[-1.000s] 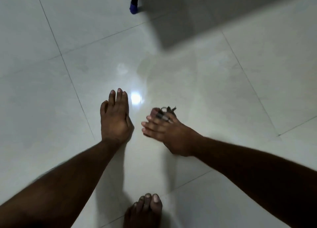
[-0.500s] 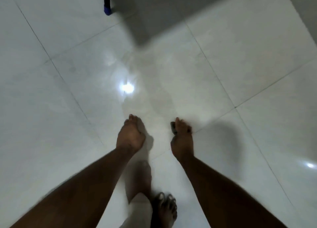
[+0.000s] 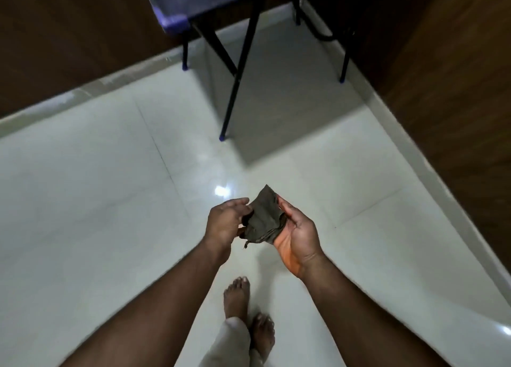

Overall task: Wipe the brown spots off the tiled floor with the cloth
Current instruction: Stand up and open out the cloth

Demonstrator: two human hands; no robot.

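White tile floor underfoot. Pinching dark cloth with left hand, cupping it in curled right hand; best to pull the edges apart evenly.

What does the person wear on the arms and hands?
Nothing that shows. The left hand and the right hand have no gloves, and no ring shows on the visible fingers. The left forearm and the right forearm are bare, with no sleeve, watch or band.

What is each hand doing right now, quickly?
Left hand: pinches the dark cloth at its left edge.
Right hand: holds the same cloth from the other side, fingers hidden behind it.
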